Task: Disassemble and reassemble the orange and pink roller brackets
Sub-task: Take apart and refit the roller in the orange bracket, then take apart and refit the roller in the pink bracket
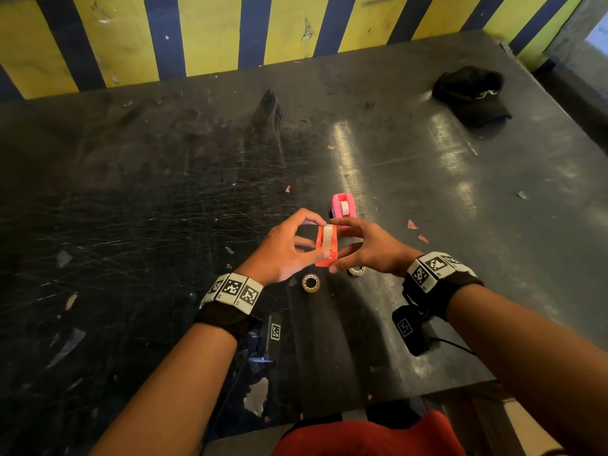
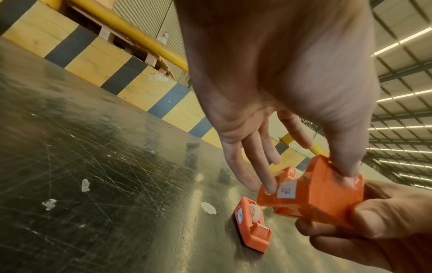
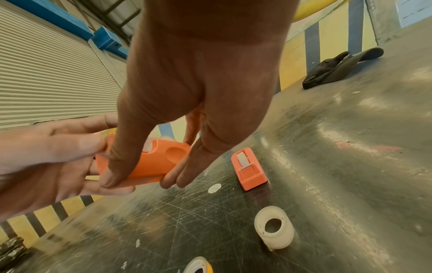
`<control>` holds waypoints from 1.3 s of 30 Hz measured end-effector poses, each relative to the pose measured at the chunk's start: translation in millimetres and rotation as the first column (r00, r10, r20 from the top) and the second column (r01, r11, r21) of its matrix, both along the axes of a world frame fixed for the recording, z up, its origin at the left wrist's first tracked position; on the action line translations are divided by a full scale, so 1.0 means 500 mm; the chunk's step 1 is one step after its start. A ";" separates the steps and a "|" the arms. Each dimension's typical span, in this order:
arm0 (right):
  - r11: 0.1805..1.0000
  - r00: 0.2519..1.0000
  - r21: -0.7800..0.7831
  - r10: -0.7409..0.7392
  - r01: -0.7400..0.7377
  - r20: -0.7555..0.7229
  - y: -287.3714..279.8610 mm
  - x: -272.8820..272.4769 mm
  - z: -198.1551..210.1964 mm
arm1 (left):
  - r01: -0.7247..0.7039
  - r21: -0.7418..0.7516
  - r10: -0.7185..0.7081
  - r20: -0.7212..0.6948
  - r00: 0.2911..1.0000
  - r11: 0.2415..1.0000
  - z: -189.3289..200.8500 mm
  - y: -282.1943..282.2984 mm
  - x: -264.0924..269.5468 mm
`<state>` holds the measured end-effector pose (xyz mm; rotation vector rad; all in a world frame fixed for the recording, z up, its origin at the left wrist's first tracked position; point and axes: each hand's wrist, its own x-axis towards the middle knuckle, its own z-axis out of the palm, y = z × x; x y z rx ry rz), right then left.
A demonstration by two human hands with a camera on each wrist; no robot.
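Note:
Both hands hold the orange roller bracket (image 1: 326, 255) just above the table, with a white roller (image 1: 327, 236) seated in its slot. My left hand (image 1: 320, 240) pinches it from the left between thumb and fingers (image 2: 268, 188). From the right, my right hand (image 1: 339, 245) grips it with the thumb on its side and the fingers under it (image 3: 140, 182). A round recess shows on the bracket's side (image 3: 154, 162). The pink roller bracket (image 1: 343, 209) stands on the table just beyond, its own white roller in place. It looks orange in both wrist views (image 2: 253, 224) (image 3: 249, 168).
Two loose rollers lie on the dark scratched table (image 1: 164, 192): one (image 1: 311, 283) near my left wrist, another (image 1: 356, 269) half under my right hand, also seen close up (image 3: 274, 228). A black cap (image 1: 470, 93) sits far right. A yellow-blue striped wall (image 1: 210, 34) borders the back.

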<state>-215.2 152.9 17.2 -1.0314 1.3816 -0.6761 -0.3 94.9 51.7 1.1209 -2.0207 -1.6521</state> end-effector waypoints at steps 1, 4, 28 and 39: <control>1.000 1.000 -0.001 0.000 0.000 0.001 0.000 0.001 0.001 | 0.010 -0.014 -0.010 0.016 1.000 1.000 0.000 0.001 0.000; 1.000 1.000 0.001 0.010 -0.010 0.001 0.001 0.002 0.000 | 0.057 -0.083 -0.048 0.108 0.993 0.995 -0.007 -0.002 0.000; 0.930 0.636 0.034 0.276 -0.365 -0.721 -0.174 -0.140 -0.047 | 0.001 -0.207 0.088 0.423 0.902 0.978 -0.113 -0.169 -0.110; 0.897 0.535 0.076 0.325 -0.435 -0.780 -0.241 -0.162 -0.180 | -0.026 -0.165 0.109 0.514 0.851 0.986 -0.238 -0.205 -0.154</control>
